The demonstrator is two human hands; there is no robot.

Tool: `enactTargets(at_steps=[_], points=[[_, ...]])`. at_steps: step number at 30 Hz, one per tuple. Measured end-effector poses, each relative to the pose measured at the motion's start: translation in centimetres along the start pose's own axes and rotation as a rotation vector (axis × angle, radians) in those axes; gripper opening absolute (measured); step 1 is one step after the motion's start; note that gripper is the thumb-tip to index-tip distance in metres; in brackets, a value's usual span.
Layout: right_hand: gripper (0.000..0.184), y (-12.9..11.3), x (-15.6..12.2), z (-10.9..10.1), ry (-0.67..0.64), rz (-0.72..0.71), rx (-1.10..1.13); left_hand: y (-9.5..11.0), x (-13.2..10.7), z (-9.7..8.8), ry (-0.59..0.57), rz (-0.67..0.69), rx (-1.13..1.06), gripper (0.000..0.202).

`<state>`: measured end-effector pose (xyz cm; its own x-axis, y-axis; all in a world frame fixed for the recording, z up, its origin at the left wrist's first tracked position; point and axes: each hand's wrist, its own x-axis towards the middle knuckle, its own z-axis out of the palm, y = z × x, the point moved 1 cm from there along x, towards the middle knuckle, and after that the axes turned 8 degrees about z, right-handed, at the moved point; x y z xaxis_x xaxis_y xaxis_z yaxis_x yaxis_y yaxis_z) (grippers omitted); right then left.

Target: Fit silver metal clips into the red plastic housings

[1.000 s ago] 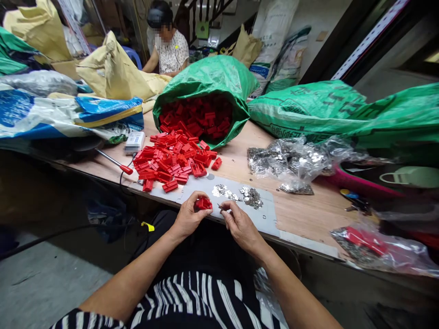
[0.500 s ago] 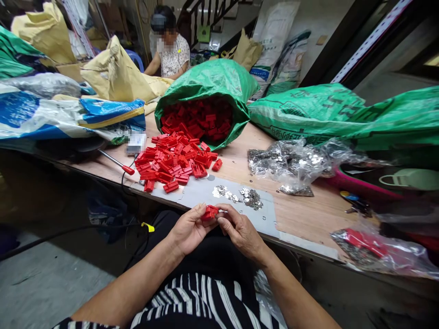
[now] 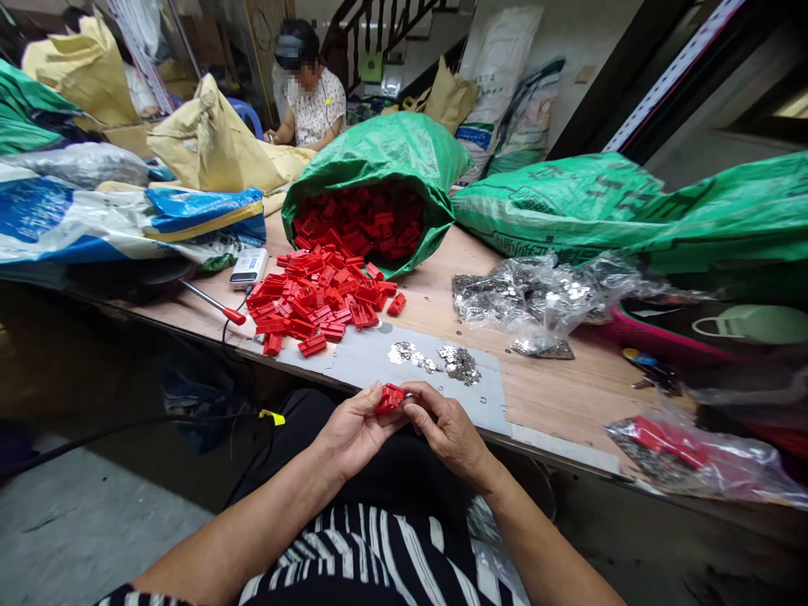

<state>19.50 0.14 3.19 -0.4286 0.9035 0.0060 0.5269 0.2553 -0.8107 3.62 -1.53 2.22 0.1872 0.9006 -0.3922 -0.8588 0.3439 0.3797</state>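
Above my lap, just off the table's front edge, my left hand (image 3: 357, 429) is closed around a small red plastic part (image 3: 390, 398), its thumb pressing on the near end. My right hand (image 3: 449, 431) meets it from the other side, thumb and forefinger pinched together at the part's right end. Whatever sits in that pinch is too small and covered to make out. Beyond the hands, small flat metal pieces (image 3: 460, 364) lie in two clusters on a grey sheet (image 3: 359, 358). A heap of similar red parts (image 3: 316, 295) spreads out behind, to the left.
A green sack (image 3: 391, 147) lies with its mouth facing me, full of red parts. Clear bags of metal pieces (image 3: 543, 295) rest to the right. A red-tipped lever (image 3: 233, 316) and a white device (image 3: 248, 268) are at left. Another person (image 3: 316, 105) sits behind the table.
The red part shifts slightly within my hands and shows a little more of its face. Both hands stay together in nearly the same place. The view has moved slightly.
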Motion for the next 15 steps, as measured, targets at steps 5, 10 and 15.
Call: enactTargets(at_steps=[5, 10, 15], points=[[0.026, 0.23, -0.42, -0.26, 0.013, -0.018, -0.052, -0.45, -0.05, 0.04, 0.017, -0.006, 0.009, 0.016], [0.027, 0.23, -0.44, -0.15, 0.019, -0.031, -0.093, -0.67, 0.03, -0.08, 0.018, -0.013, -0.010, 0.019], [0.025, 0.27, -0.25, 0.50, 0.097, -0.057, -0.061, -0.87, 0.03, -0.24, 0.003, 0.021, -0.044, 0.020]])
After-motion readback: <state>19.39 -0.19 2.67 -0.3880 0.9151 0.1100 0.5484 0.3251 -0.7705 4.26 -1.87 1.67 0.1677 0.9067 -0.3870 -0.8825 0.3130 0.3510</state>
